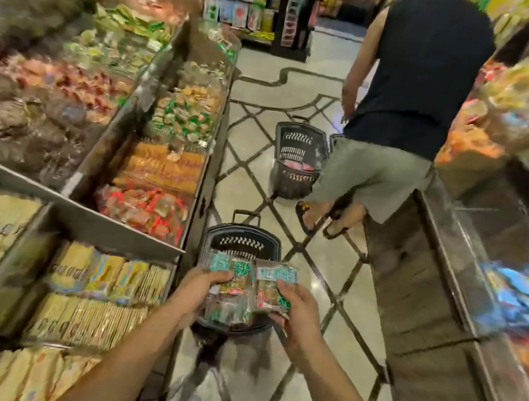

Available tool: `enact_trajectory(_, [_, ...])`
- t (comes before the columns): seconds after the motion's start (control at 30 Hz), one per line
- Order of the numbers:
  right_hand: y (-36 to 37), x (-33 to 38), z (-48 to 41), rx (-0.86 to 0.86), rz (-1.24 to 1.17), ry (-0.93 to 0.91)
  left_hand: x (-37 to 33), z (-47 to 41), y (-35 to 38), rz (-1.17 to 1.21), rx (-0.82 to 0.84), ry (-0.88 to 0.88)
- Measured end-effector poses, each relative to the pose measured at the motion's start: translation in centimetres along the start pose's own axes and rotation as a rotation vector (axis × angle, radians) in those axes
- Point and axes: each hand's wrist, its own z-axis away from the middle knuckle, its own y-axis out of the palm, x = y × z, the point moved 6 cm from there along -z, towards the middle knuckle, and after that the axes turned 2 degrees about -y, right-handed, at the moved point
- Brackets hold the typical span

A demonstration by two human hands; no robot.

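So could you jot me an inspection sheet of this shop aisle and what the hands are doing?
Surface: tiled floor with a dark line pattern.
Job's things: snack packets in both hands, above the black basket.
Clutter: second basket further along the aisle.
Hands: left hand and right hand each hold packets.
Cables: nothing seen.
Surroundings: display bins of packaged snacks on the left, counter on the right, another person ahead.

Shopper (425, 70) beside far basket (299, 143)
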Motion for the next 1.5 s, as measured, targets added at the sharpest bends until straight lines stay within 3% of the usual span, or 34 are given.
enact_trajectory(0.1, [-1.6,0.5,-2.4,-0.044,-0.018,0.018,-0.7,-2.2,2.3,-0.03,0.078,-0.046])
enact_trajectory(0.27, [-3.6,0.4,-8.1,-0.068,-0.044,0.075,-0.6,-6.7,3.5,-0.055,0.045,-0.096])
enact_trajectory(0.63, [-3.1,-4.2,-23.7,0.013,-0.001,0.22,4.9,-21.1,1.0,0.087,-0.219,-0.18])
enact_trajectory(1.0, [-3.5,-21.9,-40.2,-0.066,0.058,0.367,18.8,-37.5,-6.6,-0.085,-0.434,-0.285])
enact_trajectory(1.3, [-0.8,-35.1,-50.6,-0.078,0.302,0.24,30.9,-52.2,-11.3,-0.234,-0.454,-0.381])
enact_trajectory(1.5, [-0.5,-41.6,-56.9,-0.104,0.403,0.147,36.8,-59.3,-14.6,-0.432,-0.508,-0.329])
